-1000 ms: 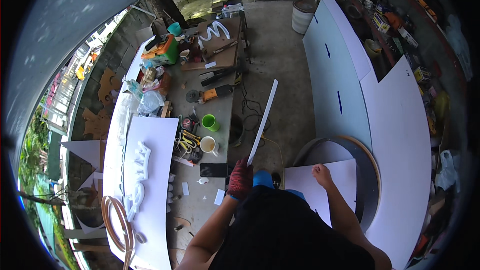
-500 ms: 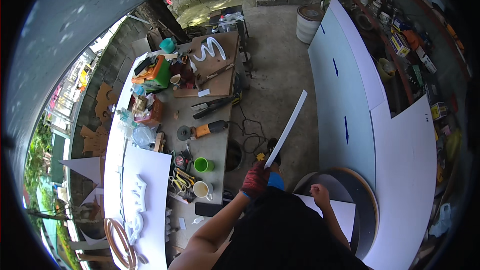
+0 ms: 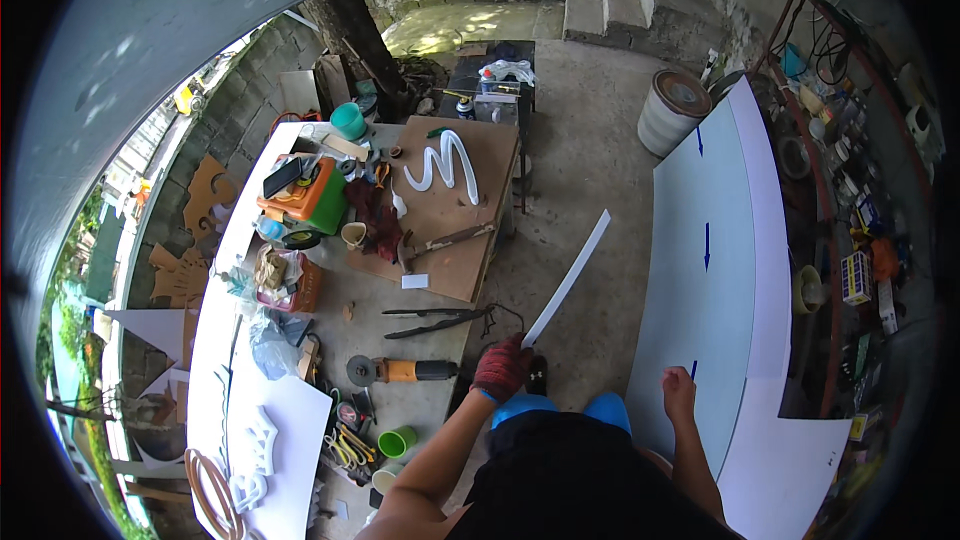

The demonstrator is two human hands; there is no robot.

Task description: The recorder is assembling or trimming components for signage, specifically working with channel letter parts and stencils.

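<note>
My left hand [image 3: 502,370], in a dark red work glove, is closed round the lower end of a long, narrow white strip [image 3: 568,278]. The strip slants up and away to the right, over the concrete floor. My right hand [image 3: 679,393] is bare, its fingers curled into a loose fist with nothing showing in it. It hangs in front of a big pale-blue and white sheet [image 3: 690,310] marked with dark blue arrows. Left of the gloved hand, an orange and black angle grinder [image 3: 402,370] and a long black two-armed tool [image 3: 432,322] lie on the worktable.
A brown board [image 3: 455,260] on the worktable bears a white M-shaped piece [image 3: 445,162] and a hammer [image 3: 445,243]. Nearer are a green cup [image 3: 397,441] and a white sheet [image 3: 290,410]. Ahead stand a drum [image 3: 672,115] and concrete steps [image 3: 625,10]; shelves line the right.
My viewpoint has shifted forward, and the table's things sit lower in view. The left hand keeps hold of the white strip. My right hand has moved lower right in view, still curled.
</note>
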